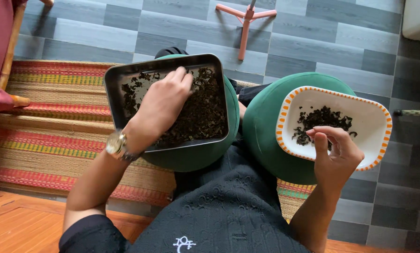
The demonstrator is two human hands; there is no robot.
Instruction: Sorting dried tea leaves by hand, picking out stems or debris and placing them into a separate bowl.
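Observation:
A dark metal tray full of dried dark leaves rests on my left knee, which is clothed in green. My left hand, with a wristwatch on the wrist, reaches into the tray with fingertips down in the leaves. A white rectangular dish with an orange patterned rim sits on my right knee and holds a small pile of the same leaves. My right hand hovers over the dish's near edge, fingers curled and pinched together; whether they hold a leaf I cannot tell.
A striped woven mat lies under me on a grey plank floor. A pink stand's legs are at the top. A wooden chair leg with red cloth stands at far left. Orange wood boards run along the bottom.

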